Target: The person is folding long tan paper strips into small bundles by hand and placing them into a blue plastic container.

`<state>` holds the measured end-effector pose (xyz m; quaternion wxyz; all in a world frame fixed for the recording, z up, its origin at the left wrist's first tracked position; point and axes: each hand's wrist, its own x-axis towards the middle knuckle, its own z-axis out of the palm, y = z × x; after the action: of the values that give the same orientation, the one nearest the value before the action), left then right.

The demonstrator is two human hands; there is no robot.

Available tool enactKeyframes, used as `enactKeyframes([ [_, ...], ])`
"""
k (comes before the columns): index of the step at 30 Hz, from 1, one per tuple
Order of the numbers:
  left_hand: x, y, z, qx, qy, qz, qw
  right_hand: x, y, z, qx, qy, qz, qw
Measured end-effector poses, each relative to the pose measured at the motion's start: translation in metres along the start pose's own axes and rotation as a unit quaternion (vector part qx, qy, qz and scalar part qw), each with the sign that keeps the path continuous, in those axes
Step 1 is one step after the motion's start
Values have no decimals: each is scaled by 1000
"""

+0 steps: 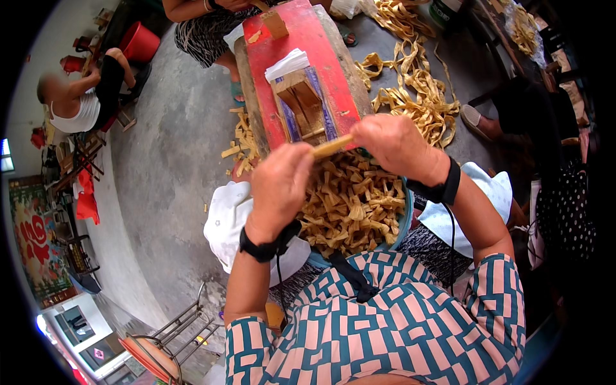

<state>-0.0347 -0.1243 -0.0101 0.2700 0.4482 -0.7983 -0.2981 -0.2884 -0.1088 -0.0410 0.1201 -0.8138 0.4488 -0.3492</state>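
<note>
Left hand [280, 185] and right hand [396, 147], backs upward, pinch a tan strip [333, 147] between them.

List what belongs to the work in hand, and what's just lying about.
Seemingly in the work:
yellowish strip between left hand and right hand
folded pieces in basin
wooden block
loose strips

Seemingly just about:
red bucket
metal-framed chair

One large red character [40, 242] on the patterned wall hanging [56, 277].
</note>
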Motion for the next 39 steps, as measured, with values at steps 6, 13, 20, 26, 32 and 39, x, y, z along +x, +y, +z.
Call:
enactKeyframes([
  [6, 47, -21, -14, -22, 58, -21, 998, 55, 20, 8, -21, 76, -30, 996],
  [13, 22, -47, -18, 24, 51, -111, 992, 9, 47, 21, -11, -1, 86, 996],
  [20, -33, 0, -21, -181, -9, -68, 981, -10, -12, -10, -4, 15, -56, 998],
  [26, -60, 24, -8, -479, -242, -241, 809, -10, -65, -14, -64, 14, -207, 976],
  [32, -90, 44, -32, -617, -106, -146, 766, -27, -54, -24, -11, 84, -122, 989],
  [39, -90, 70, -33, -590, -32, 15, 806, -52, -98, -8, 382, -91, 54, 918],
])
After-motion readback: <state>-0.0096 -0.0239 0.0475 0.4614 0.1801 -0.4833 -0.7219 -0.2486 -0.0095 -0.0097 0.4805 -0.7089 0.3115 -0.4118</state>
